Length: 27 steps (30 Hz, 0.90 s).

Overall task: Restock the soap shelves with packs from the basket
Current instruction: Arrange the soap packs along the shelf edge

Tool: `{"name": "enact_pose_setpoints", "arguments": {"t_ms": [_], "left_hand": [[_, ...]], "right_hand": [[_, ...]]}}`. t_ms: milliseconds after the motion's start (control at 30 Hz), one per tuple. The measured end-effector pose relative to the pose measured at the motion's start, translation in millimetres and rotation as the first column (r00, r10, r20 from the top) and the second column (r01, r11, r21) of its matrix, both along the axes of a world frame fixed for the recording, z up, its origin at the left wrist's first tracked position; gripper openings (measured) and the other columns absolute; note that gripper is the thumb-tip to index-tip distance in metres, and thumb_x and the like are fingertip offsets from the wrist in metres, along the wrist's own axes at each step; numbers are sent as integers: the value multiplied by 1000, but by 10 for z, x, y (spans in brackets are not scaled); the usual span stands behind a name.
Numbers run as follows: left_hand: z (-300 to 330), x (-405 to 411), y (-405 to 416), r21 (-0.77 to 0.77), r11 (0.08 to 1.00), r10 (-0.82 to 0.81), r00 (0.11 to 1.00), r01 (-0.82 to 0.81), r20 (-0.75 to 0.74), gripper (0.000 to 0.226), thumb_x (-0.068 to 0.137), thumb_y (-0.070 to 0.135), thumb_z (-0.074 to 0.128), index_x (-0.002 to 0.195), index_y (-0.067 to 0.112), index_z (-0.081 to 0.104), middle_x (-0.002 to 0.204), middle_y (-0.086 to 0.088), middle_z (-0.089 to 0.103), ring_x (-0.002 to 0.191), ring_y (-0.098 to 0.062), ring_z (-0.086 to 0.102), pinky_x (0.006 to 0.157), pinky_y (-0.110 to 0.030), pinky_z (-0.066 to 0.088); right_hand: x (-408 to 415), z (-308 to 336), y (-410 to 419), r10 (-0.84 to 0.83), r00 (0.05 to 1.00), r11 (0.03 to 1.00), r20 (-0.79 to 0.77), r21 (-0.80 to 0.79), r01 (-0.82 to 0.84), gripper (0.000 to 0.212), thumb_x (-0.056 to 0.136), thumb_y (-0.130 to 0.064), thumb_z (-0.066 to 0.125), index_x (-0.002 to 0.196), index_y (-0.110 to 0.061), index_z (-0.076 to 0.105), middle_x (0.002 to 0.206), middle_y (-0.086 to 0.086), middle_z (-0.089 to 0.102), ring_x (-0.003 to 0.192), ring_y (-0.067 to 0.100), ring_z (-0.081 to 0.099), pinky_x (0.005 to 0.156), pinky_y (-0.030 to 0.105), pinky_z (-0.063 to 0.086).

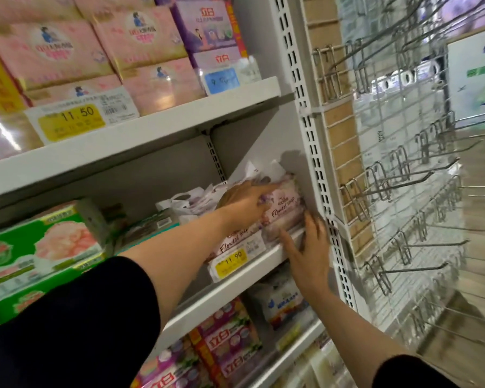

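Note:
A pink and purple "Flowers soap" pack point(284, 207) lies at the right end of the middle shelf point(235, 281), on top of another pack of the same kind point(235, 240). My left hand point(247, 203) rests flat on the top pack, fingers stretched out over its left part. My right hand point(310, 247) presses with straight fingers against the pack's front right side, at the shelf's edge. Behind them more white soap packs point(191, 203) lie in a loose pile. The basket is out of view.
Green soap boxes point(37, 253) fill the left of the same shelf. Pink boxes point(95, 51) stand on the shelf above, red and pink packs point(227, 345) below. A perforated upright point(317, 163) bounds the shelf on the right, beside a wire grid with bare metal hooks point(398, 186).

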<state>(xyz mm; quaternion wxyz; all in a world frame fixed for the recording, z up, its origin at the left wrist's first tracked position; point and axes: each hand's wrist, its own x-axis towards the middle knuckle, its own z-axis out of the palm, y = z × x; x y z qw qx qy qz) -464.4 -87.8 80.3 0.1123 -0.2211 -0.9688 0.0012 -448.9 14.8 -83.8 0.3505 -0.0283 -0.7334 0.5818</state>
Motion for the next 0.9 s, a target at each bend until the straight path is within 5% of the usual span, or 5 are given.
{"name": "enact_pose_setpoints", "arguments": {"t_ms": [467,567,733,833,900], "left_hand": [[54,98,37,265,964,-71,985,27,158,49,96,24,58,143,29,45,143,2,48,109,-9,50,80,-8,34],[57,140,51,203,978,-77,990,51,122,48,100,24,51,146,29,40,149,6,41,120,-12,51,89,-9,36],[65,160,71,212,977,-36,995,14,98,39,102,27,45,141,32,47,116,6,60,73,4,53,54,-1,39],[27,158,43,45,998,-54,998,53,26,42,105,32,36,147,32,38,143,-3,46,122,-16,50,96,-11,31],[-56,212,-38,-166,986,-34,994,16,-104,50,104,40,33,152,36,21,163,0,4,149,-18,4,118,-35,-2]], "right_hand": [[-2,-46,3,106,994,987,35,-124,-101,73,89,-51,56,151,-27,26,152,5,25,139,24,23,111,44,30],[-3,-35,11,101,993,990,55,-103,-95,73,90,-52,55,151,-27,24,151,6,26,139,25,25,111,46,31],[55,21,21,57,994,998,95,-20,-55,74,90,-53,52,151,-24,24,151,10,27,139,30,25,109,47,32],[91,61,30,44,994,998,105,31,-47,82,85,-65,43,152,-22,22,151,10,27,140,30,25,111,47,31],[142,65,6,-13,991,996,131,91,1,89,83,-73,35,153,-20,18,154,12,25,141,31,23,113,47,27]]}}
